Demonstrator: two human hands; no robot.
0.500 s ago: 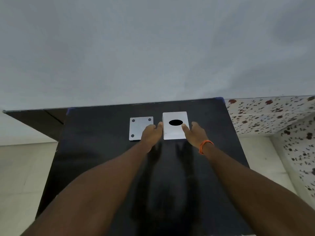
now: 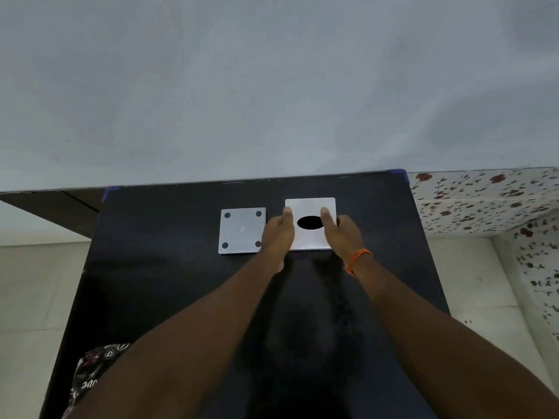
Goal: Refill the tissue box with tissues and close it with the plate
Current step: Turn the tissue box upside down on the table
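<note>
A white square tissue box [image 2: 311, 204] with a dark oval opening on top stands on the black table [image 2: 169, 267] near its far edge. My left hand [image 2: 278, 234] lies against the box's left side, fingers reaching over the top. My right hand [image 2: 343, 234], with an orange band at the wrist, grips the right side, fingers on top beside the opening. Just left of the box lies a flat grey square plate [image 2: 242, 231] with a dark dot in each corner. A printed plastic packet [image 2: 90, 370] shows at the near left, partly hidden by my left forearm.
A pale wall rises right behind the table. A flower-patterned surface [image 2: 484, 198] stands to the right. Light floor tiles show on both sides of the table. A dark brown ledge [image 2: 60, 210] runs at the far left.
Both hands have slid further onto the box, fingers now over its top. The view has tilted, bringing the packet at the near left into sight.
</note>
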